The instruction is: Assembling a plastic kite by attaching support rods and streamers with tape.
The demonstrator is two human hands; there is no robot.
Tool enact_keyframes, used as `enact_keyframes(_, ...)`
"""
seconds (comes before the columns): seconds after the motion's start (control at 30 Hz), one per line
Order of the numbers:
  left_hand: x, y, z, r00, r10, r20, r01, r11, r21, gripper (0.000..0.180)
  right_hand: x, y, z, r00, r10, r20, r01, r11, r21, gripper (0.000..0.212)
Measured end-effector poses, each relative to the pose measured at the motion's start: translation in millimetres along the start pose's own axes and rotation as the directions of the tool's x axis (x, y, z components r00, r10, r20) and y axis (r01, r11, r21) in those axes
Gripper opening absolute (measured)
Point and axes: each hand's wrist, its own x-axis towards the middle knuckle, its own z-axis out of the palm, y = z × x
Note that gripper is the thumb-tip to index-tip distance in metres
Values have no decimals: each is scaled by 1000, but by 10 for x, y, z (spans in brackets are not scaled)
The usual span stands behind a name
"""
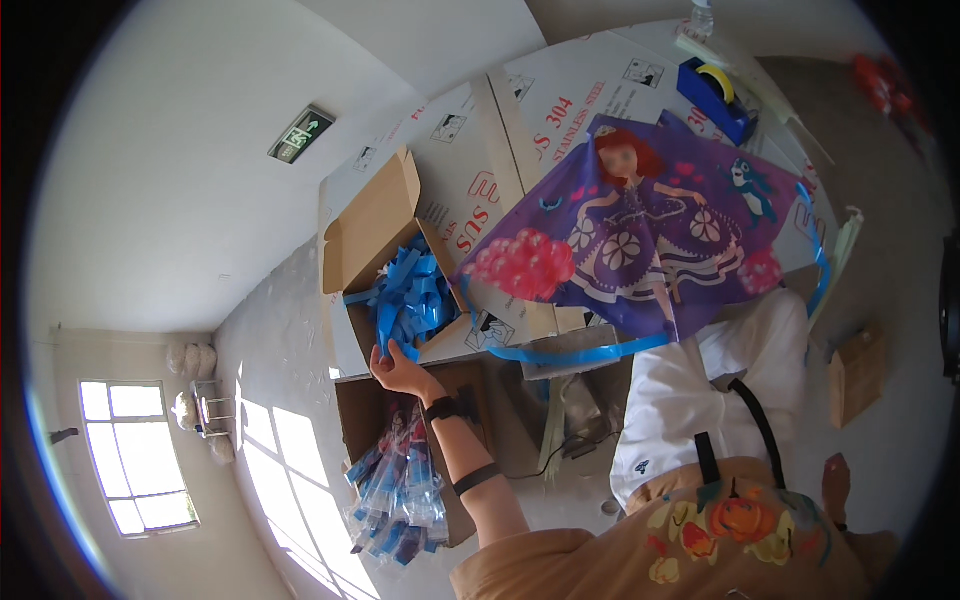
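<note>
My left hand (402, 374) reaches to the near edge of an open cardboard box (372, 215), its fingers closed on the end of a blue plastic strip (398, 345). More blue strips (412, 295) lie heaped and tangled inside that box. A purple kite (640, 225), printed with a red-haired figure in a gown, is spread over the table and hangs past its edge by my legs. Blue ribbon tails (590, 353) trail from its two sides. My right hand (836, 482) is low at my right side, away from the kite; its fingers do not show clearly.
Under the table edge, a carton (362, 405) holds several clear-wrapped packets (400, 500). A blue tape dispenser (715, 100) with yellow tape sits at the far right of the printed tabletop (455, 150). A brown paper bag (857, 375) stands on the floor at right.
</note>
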Motion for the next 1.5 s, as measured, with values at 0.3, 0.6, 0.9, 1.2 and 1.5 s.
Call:
enact_keyframes(0.3,-2242,2323,-949,142,195,970,200,954,-221,30,528,-3600,-1094,668,-724,-172,655,463,597,48)
enact_keyframes(0.6,-2592,3130,-1007,-178,102,979,547,837,13,44,728,-4044,-1415,403,-877,260,161,348,924,62)
enact_keyframes(0.9,-2830,3151,-868,-93,38,995,745,665,44,53,787,-3536,-1286,792,-602,-100,254,176,951,34)
enact_keyframes(1.2,-2970,3287,-938,72,11,997,511,858,-47,51,697,-3537,-1373,552,-800,-233,700,294,650,71)
enact_keyframes(1.5,-2921,3376,-1015,16,93,996,406,909,-91,49,761,-3822,-1428,602,-797,41,304,276,912,33)
